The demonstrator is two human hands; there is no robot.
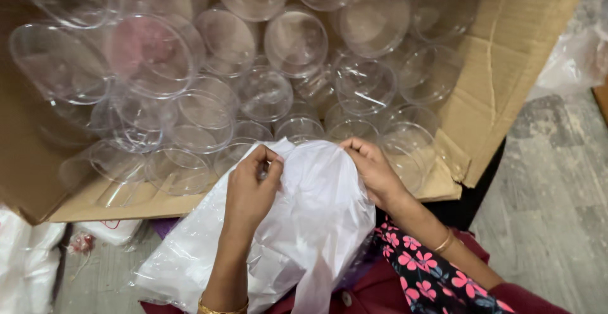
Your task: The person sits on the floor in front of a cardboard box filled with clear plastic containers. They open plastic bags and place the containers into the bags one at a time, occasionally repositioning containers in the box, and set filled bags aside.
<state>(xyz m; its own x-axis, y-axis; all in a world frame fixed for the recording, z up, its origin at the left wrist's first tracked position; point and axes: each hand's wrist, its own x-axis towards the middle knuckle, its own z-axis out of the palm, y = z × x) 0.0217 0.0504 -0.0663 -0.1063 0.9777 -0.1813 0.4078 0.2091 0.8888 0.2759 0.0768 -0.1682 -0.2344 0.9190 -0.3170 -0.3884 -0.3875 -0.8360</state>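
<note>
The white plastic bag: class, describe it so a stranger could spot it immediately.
Find the big cardboard box full of clear round plastic containers. Just below its front flap, the left hand and right hand pinch a plastic bag, the only milky-white, crumpled, soft thing there.

Clear containers (253, 79) fill carton (506, 54).

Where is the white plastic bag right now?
The white plastic bag sits low in the middle of the head view, held by the left hand and right hand, before the cardboard box.
</note>
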